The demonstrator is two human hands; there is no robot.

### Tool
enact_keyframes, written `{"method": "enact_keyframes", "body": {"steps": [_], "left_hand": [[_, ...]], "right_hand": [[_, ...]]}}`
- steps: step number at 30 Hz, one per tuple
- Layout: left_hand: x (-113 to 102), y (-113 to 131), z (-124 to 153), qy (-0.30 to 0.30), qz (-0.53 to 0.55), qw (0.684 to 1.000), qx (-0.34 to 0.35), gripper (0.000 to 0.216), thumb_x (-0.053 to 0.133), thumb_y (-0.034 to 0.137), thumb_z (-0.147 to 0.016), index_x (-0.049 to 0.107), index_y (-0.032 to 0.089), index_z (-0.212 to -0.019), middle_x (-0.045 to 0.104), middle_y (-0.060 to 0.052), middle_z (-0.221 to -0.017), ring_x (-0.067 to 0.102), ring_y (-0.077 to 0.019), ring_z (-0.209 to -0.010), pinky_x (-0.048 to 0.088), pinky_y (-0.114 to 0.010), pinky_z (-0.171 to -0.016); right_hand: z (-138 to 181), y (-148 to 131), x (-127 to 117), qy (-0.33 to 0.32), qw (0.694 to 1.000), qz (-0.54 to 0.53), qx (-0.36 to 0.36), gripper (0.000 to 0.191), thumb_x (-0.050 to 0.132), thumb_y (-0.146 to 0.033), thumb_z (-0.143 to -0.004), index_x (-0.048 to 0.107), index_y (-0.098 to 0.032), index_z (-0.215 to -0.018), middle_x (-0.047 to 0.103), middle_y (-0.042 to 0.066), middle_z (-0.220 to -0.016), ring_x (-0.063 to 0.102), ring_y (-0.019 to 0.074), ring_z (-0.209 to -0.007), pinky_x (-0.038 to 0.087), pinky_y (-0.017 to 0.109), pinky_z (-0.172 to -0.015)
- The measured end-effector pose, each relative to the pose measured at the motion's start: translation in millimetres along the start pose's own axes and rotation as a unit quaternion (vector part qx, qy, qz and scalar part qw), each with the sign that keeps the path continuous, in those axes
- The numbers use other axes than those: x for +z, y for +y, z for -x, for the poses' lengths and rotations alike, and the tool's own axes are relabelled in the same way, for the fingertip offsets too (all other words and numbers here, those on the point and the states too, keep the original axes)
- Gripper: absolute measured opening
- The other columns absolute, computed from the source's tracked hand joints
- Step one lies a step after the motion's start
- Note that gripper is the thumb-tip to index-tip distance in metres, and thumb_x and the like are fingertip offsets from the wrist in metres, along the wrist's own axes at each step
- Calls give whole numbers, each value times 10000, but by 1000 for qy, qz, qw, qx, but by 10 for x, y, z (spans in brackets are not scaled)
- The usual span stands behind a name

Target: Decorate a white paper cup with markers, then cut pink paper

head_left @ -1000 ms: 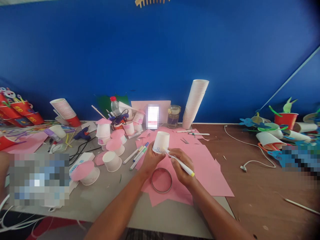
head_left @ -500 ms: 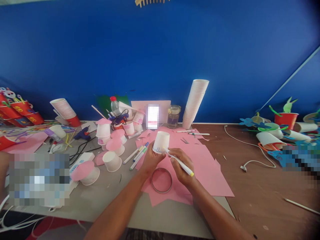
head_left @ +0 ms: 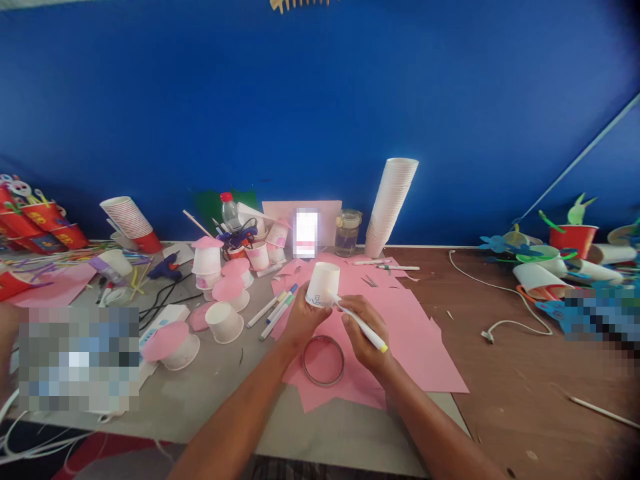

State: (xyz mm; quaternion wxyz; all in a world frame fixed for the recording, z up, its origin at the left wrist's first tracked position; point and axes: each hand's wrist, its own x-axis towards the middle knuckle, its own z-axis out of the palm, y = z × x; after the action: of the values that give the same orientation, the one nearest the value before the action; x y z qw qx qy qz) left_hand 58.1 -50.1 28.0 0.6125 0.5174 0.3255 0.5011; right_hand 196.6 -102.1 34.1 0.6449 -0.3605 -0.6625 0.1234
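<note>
Paper cup (head_left: pixel 323 283): white, held base-up just above the centre of the frame, over the pink paper (head_left: pixel 415 333). Small blue marks show low on its wall, near the rim.
Left hand (head_left: pixel 303 323): closed around the lower wall of the paper cup, with the thumb on the near side. The cup is lifted clear of the table (head_left: pixel 225 393).
Right hand (head_left: pixel 365 333): pinches a white pen (head_left: pixel 361 325) in a writing grip, with the yellow-green end pointing to the lower right.
Pen contact: the tip touches the cup wall at its lower right, beside the blue marks.
Step in hand (judged): drawing on the cup wall.
Technique (judged): support the wall with the left fingers directly behind the tip. Apply light pressure and turn the cup rather than the pen. Brace the right hand against the left.
Risk (judged): the thin wall may dent, and wet ink may smear under the thumb.
Below the hands: a ring (head_left: pixel 323 361) lies flat on the pink paper.
Left of the cup: loose markers (head_left: pixel 277 308) lie on the table.
Behind: a leaning stack of white cups (head_left: pixel 390 207) stands near a jar (head_left: pixel 347 233).
</note>
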Motion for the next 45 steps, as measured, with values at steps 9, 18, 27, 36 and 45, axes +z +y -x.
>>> {"method": "enact_keyframes", "body": {"steps": [9, 18, 27, 36, 45], "left_hand": [[-13, -21, 0, -11, 6, 1000, 5, 566, 788, 328, -686, 490, 178, -1144, 596, -65, -1047, 578, -200, -975, 452, -332, -870], [-24, -40, -7, -13, 9, 1000, 4, 591, 790, 324, -680, 486, 184, -1168, 603, -66, -1052, 582, -209, -983, 451, -340, -881], [-33, -58, -14, 2, -8, 1000, 8, 603, 790, 314, -680, 492, 189, -1189, 607, -76, -1087, 586, -215, -998, 465, -341, -876], [-23, -51, -3, 0, 15, 1000, 3, 544, 778, 299, -700, 505, 196, -1159, 610, -54, -1057, 583, -192, -989, 454, -325, -883], [-13, -25, -9, 2, 38, 999, 2, 523, 794, 309, -665, 533, 184, -1101, 644, -47, -1004, 604, -195, -962, 447, -336, -891]], "right_hand": [[-2, 1, -3, -10, 1000, -7, -2, 235, 511, -124, -891, 616, -241, -1065, 647, 77, -941, 638, 216, -906, 530, 354, -741], [-12, 1, 2, -8, 1000, -1, -10, 230, 516, -120, -888, 622, -238, -1055, 656, 77, -943, 641, 210, -901, 535, 349, -752], [-15, 8, 6, -3, 1000, 10, -5, 222, 519, -116, -889, 623, -237, -1045, 654, 70, -927, 645, 202, -884, 540, 347, -759], [-18, 9, -2, 0, 1000, 20, 19, 185, 500, -162, -909, 611, -227, -1042, 652, 73, -913, 644, 197, -848, 539, 336, -719], [-6, 25, 1, 11, 999, 12, 39, 165, 500, -181, -912, 613, -224, -1025, 644, 55, -894, 630, 183, -803, 522, 316, -702]]}}
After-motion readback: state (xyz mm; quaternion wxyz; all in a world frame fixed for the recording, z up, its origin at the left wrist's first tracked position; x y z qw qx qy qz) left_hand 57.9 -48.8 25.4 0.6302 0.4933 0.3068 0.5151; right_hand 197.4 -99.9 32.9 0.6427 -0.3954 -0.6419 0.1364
